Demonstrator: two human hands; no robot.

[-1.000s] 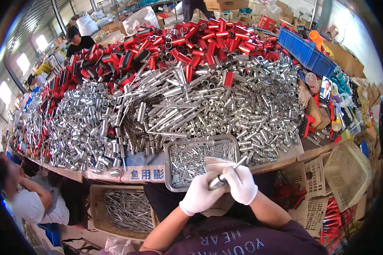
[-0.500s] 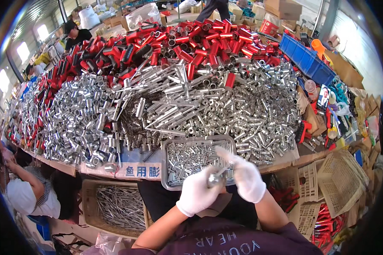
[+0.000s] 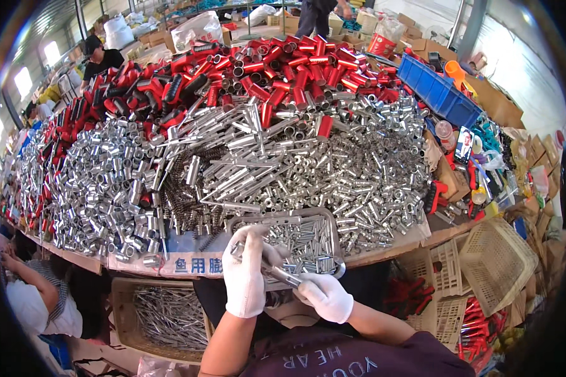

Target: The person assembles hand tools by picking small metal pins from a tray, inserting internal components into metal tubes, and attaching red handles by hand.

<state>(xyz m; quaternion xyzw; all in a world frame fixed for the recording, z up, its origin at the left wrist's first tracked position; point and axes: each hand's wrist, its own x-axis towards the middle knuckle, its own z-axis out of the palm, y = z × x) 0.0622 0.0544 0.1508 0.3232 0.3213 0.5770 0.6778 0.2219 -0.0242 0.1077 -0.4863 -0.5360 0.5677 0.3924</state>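
Both my hands wear white gloves and meet over the near edge of the table. My left hand point(image 3: 248, 271) is raised upright and grips one end of a slim silver metal rod point(image 3: 282, 274). My right hand point(image 3: 327, 296) holds the rod's lower end, just below a metal tray point(image 3: 333, 221) filled with small silver parts. The rod lies slanted between the two hands, partly hidden by the fingers.
A huge heap of silver metal tubes point(image 3: 245, 163) covers the table, with red tubes point(image 3: 277, 63) piled behind. A blue crate point(image 3: 437, 91) and beige plastic baskets point(image 3: 497, 264) stand at the right. A box of rods point(image 3: 170, 314) sits below left. Other people work at the left.
My left hand rose upright and took the rod's upper end. My right hand dropped from above the tray to the rod's lower end.
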